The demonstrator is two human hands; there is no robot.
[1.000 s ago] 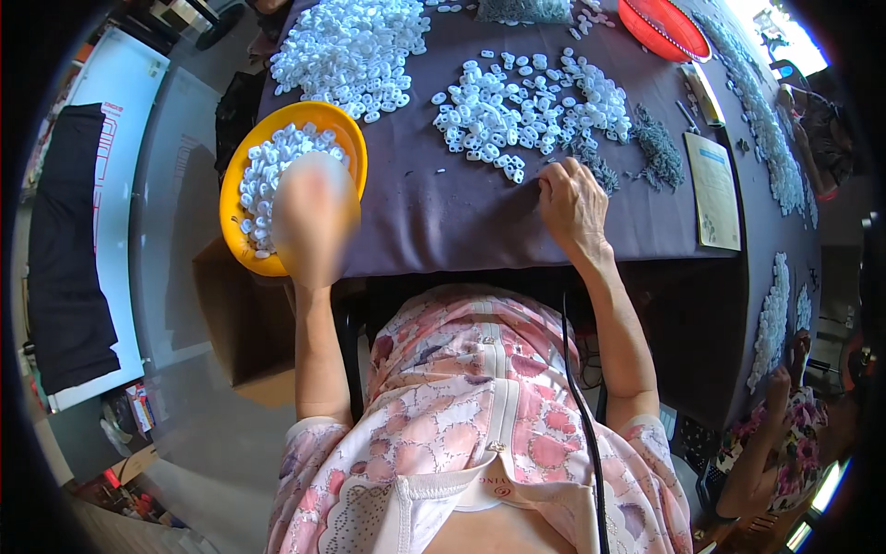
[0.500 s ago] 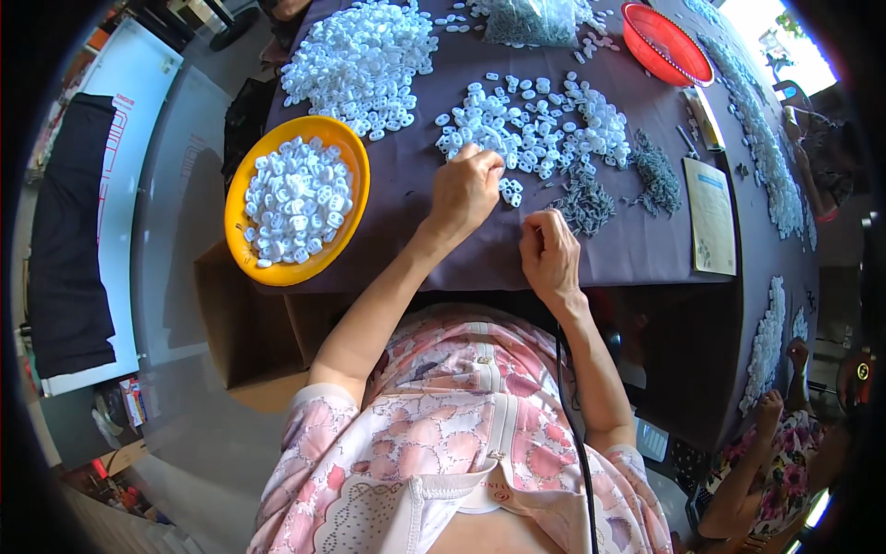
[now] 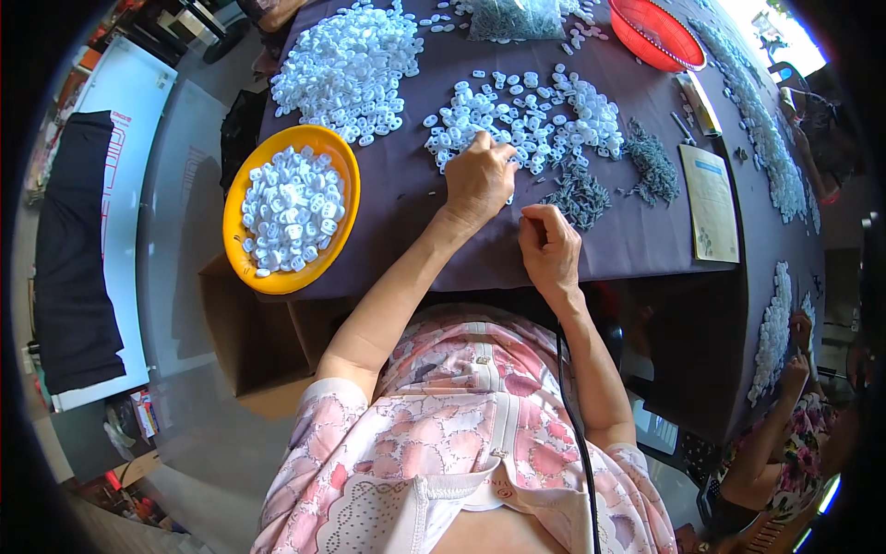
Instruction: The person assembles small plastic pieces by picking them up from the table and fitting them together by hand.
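My left hand (image 3: 481,182) is closed, fingers bunched at the near edge of a spread of small white oval plastic pieces with holes (image 3: 591,120). What its fingers hold, if anything, is hidden. Just to the right and nearer me, my right hand (image 3: 551,247) is curled with thumb and forefinger together; any piece in it cannot be made out. Beyond that hand lies a small heap of thin dark grey pieces (image 3: 577,197), with a second grey heap (image 3: 652,164) to its right.
At left, a yellow bowl (image 3: 350,208) holds many white pieces. A large white pile (image 3: 346,74) lies behind it. Further back are a clear bag of grey pieces (image 3: 517,20) and a red basket (image 3: 660,37). A booklet (image 3: 709,203) lies right. Other people work at the right-hand table.
My left hand has shifted slightly right, covering most of the few white pieces that lay beside it. My right hand stays closed in about the same place. The view has turned slightly.
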